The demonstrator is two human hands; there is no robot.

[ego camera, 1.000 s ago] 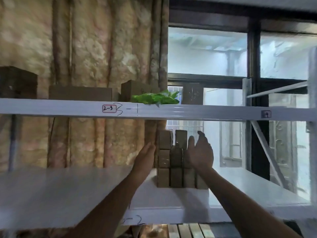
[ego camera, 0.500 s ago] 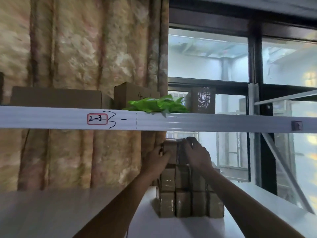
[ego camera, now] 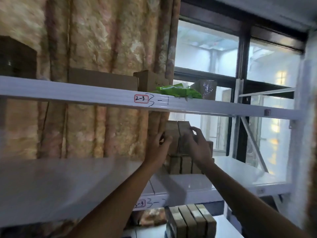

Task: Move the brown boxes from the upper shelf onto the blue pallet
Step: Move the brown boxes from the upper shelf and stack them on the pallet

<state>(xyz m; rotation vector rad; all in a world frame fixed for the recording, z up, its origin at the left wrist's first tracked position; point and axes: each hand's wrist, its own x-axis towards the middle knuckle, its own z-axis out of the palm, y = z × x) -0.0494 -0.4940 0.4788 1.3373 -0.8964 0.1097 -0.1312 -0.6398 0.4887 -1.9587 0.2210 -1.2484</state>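
A stack of small brown boxes (ego camera: 186, 164) stands on the white shelf (ego camera: 68, 182) under the beam labelled 2-3. My left hand (ego camera: 158, 148) and my right hand (ego camera: 197, 145) clasp the top boxes (ego camera: 178, 130) from either side, and those boxes sit lifted and tilted above the rest of the stack. More brown boxes (ego camera: 192, 220) stand side by side below the shelf at the bottom of the view. The blue pallet is out of sight.
The upper beam (ego camera: 85, 93) crosses just above my hands. On the shelf above lie cardboard cartons (ego camera: 103, 79), a green plastic bag (ego camera: 178, 91) and a taped parcel (ego camera: 207, 88). A curtain hangs behind; a window and rack uprights stand at the right.
My view has swung left and down. Both hands have closed round the top boxes and raised them off the stack.
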